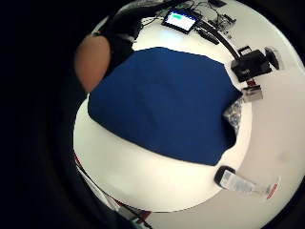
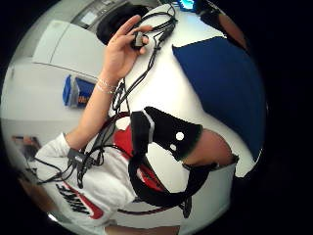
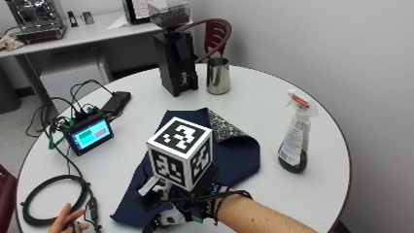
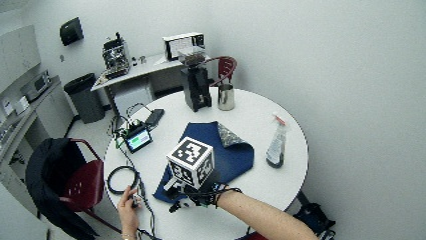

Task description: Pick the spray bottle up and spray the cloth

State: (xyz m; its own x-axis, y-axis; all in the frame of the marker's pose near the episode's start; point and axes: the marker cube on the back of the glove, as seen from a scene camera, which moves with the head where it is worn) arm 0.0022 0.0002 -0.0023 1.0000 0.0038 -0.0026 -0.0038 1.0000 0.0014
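**Reach not yet begun: bottle untouched**

From where I stand, the gloved right hand (image 3: 178, 206) hovers over the near edge of the blue cloth (image 3: 236, 150), at about six o'clock on the round tabletop (image 3: 323, 145). It holds nothing; whether its fingers are spread or curled I cannot tell. The spray bottle (image 3: 296, 133) stands upright at roughly three o'clock, just beside the cloth and well apart from the hand. The pick-up is the step in hand: the next move calls for travelling rightward and wrapping the bottle's neck below the trigger.
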